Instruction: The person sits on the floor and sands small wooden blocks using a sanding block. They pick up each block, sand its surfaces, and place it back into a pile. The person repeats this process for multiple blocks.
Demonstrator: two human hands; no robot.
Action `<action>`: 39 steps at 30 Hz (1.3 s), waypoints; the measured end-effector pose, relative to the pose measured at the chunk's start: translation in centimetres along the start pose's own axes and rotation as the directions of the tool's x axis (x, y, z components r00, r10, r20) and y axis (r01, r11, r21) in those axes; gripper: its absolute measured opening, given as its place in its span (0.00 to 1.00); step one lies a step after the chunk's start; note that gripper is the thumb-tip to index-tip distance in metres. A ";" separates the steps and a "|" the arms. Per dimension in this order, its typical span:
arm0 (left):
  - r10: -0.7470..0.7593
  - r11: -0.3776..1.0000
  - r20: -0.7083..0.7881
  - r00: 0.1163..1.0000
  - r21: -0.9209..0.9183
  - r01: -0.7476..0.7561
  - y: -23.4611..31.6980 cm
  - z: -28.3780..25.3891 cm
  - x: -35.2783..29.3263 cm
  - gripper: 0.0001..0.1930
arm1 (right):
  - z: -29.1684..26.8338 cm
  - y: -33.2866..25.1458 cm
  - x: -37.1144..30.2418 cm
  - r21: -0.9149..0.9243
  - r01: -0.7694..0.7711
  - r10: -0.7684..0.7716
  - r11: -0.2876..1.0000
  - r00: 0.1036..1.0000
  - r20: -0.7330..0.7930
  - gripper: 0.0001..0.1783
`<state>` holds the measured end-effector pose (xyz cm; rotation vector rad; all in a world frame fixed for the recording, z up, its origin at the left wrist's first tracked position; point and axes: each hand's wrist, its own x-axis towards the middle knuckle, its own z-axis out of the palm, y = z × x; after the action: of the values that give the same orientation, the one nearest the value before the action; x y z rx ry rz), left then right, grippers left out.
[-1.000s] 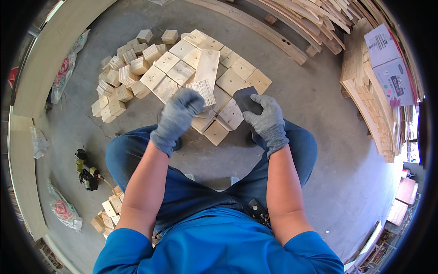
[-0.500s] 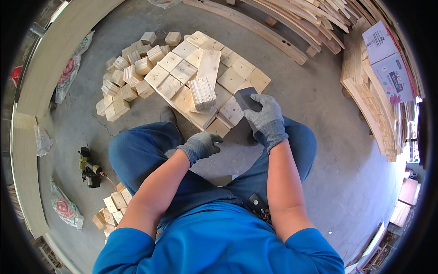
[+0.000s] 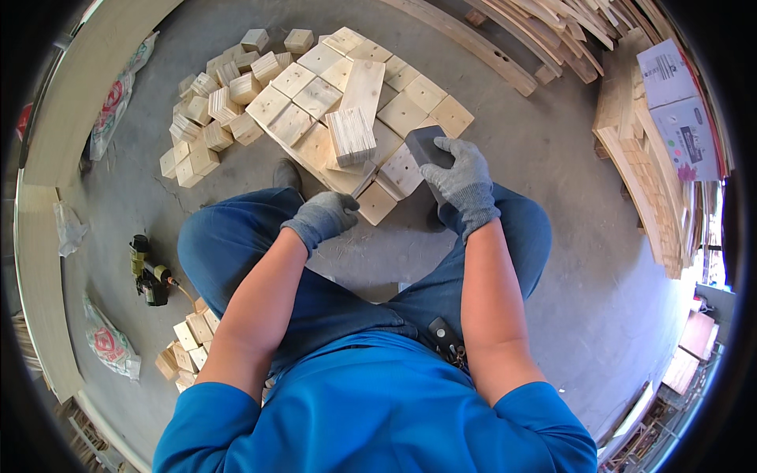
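Note:
My right hand [image 3: 460, 175], in a grey knit glove, grips a dark grey rectangular block [image 3: 426, 148] at the near right edge of the wooden blocks. My left hand [image 3: 323, 217], gloved alike, has its fingers curled at the near corner of the same blocks. A thin grey blade-like strip [image 3: 363, 184] shows just beyond its fingertips; what the fingers hold is hidden. The square pale wooden blocks [image 3: 404, 115] lie side by side in a slab. On top rest a flat board [image 3: 363, 88] and a thick layered wood block [image 3: 350, 136].
Loose wooden cubes [image 3: 225, 105] are heaped left of the slab, and more blocks [image 3: 187, 335] lie by my left elbow. A nail gun-like tool [image 3: 147, 272] with a hose stands on the floor at left. Long planks [image 3: 544, 35] and cardboard boxes [image 3: 680, 118] line the far right.
My left hand has moved left and slightly forward to the slab's near corner, and its fingers have curled in. The right hand keeps its grip on the dark block.

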<state>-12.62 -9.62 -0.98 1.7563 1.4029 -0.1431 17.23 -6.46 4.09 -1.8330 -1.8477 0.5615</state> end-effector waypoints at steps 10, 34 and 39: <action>-0.074 0.996 -0.235 0.969 -0.066 0.060 -1.5 -4.3 -1.0 0.29 | 0.5 -0.8 0.5 -0.021 0.011 -0.011 1.000 1.000 0.003 0.33; 0.116 0.759 -0.647 0.753 -0.432 -0.488 -4.6 -2.2 9.8 0.58 | 6.2 -8.3 -0.8 -0.201 0.308 -0.321 0.930 0.946 -0.035 0.35; 0.078 0.815 -0.681 0.728 -0.377 -0.440 -5.0 -1.7 9.7 0.59 | 7.7 -9.6 5.2 -0.161 0.273 -0.284 0.949 0.958 -0.049 0.32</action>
<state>-13.99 -1.27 -8.14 1.5596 1.4224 1.0176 4.99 -1.20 3.85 -1.6183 -2.1023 0.2559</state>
